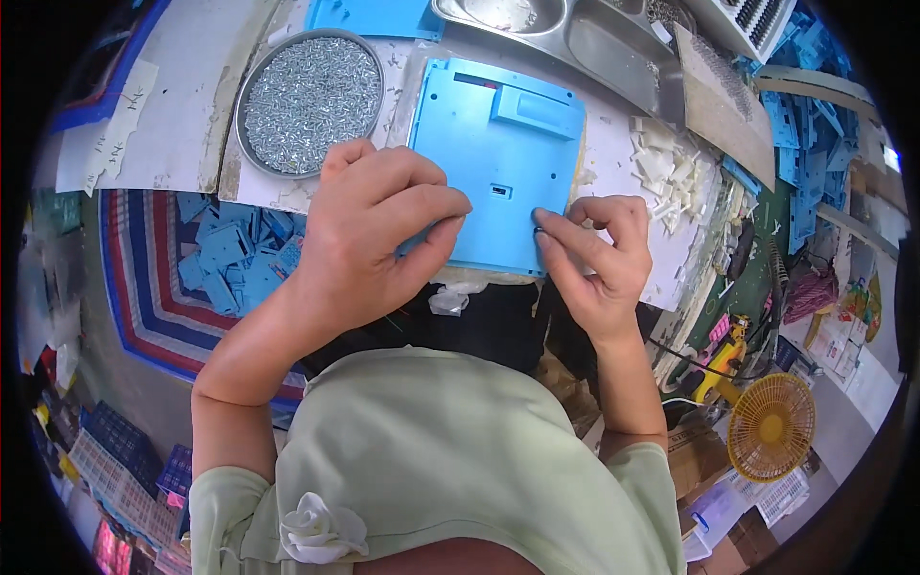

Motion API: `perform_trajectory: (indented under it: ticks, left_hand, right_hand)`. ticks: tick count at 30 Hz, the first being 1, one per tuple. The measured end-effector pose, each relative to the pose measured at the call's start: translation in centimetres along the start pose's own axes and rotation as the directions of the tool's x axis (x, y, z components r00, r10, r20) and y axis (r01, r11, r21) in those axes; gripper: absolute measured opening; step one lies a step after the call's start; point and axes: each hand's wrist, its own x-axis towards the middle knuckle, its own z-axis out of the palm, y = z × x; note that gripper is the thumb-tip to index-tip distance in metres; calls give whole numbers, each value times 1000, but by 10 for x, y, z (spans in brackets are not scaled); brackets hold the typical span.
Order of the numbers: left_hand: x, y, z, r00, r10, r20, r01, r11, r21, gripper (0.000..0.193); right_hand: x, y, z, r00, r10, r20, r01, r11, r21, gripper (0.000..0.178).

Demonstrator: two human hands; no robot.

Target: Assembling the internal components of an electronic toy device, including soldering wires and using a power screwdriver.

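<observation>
A light-blue plastic casing panel point(460, 144) lies flat on the bench in front of me, with small round holes near its corners and a small rectangular slot at its middle. Over its left part, my left hand point(379, 225) is closed in a pinch; whatever the fingertips hold is hidden. At the lower right edge of the panel, my right hand point(602, 257) has thumb and index finger pressed close together beside a small dark spot. I cannot make out what they hold. Up and left of my left hand stands a round metal dish point(380, 91) full of small silvery screws point(311, 105).
Metal trays point(613, 57) stand at the back, with a pile of small white plastic parts point(671, 168) to the right. Left below the bench, a striped bag point(144, 278) holds several blue pieces. A yellow fan point(771, 428) is at the lower right.
</observation>
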Motion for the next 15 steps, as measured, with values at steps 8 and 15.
perform_trajectory:
  ticks: [8,15]
  left_hand:
    - [-3,4,-2,1000,-12,-16,11,999,-54,23]
    - [-5,6,-3,1000,-10,-19,9,996,-87,20]
  right_hand:
    - [-7,-1,-1,1000,-14,18,16,998,-68,35]
    - [98,55,-42,798,142,-586,1,972,236,30]
